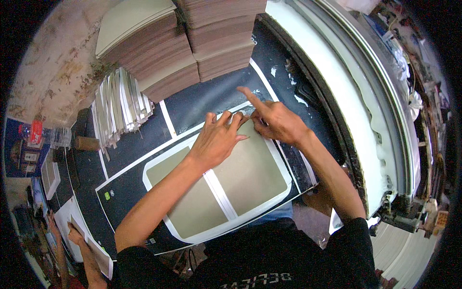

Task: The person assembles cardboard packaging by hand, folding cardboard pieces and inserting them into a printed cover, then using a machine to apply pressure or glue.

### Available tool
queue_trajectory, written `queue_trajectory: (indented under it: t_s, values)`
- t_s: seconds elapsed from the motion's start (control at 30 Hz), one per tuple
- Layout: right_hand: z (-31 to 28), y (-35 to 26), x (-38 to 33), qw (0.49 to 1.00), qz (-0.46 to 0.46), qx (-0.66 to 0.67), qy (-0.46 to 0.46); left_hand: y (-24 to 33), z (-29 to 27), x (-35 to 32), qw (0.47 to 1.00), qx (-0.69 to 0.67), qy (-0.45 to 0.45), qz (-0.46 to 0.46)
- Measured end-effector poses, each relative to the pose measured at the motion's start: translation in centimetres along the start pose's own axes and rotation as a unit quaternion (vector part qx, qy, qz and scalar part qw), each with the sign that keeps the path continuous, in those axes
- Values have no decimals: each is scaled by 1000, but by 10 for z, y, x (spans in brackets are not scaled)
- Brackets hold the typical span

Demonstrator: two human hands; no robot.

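Note:
In front of me lies a cover made of two grey-brown boards with a white strip between them and a white border folded round the edge. Over its far edge, my left hand rests with bent, spread fingertips on the border, thumb apart. My right hand is at the far right corner of the cover, its index finger stretched out and its other fingers curled in. What those curled fingers pinch, if anything, is hidden. Under the cover is a black sheet with white lines.
Tall stacks of grey-brown boards stand at the back. Beside them lies a heap of pale strips. A long white machine edge curves along the right. At the lower left, another person's hands work on a sheet. A plastic bottle is at far left.

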State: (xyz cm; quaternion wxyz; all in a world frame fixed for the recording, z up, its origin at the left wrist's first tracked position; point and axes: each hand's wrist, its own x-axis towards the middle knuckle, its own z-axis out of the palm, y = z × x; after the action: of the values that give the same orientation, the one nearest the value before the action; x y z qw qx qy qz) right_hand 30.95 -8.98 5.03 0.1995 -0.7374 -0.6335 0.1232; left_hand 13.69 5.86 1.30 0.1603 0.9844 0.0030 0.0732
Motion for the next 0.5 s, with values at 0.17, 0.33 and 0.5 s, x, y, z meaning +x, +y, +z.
queue_trajectory:
  t_s: [0.17, 0.33, 0.5]
  values:
    - [9, 20, -8, 975, 51, 199, 86, 3, 1, 3, 1000, 16, 3, 15]
    - [11, 23, -5, 972, 63, 205, 97, 0, 3, 1, 1000, 12, -2, 7]
    - [3, 17, -8, 973, 86, 204, 68, 0, -1, 2, 1000, -3, 2, 22]
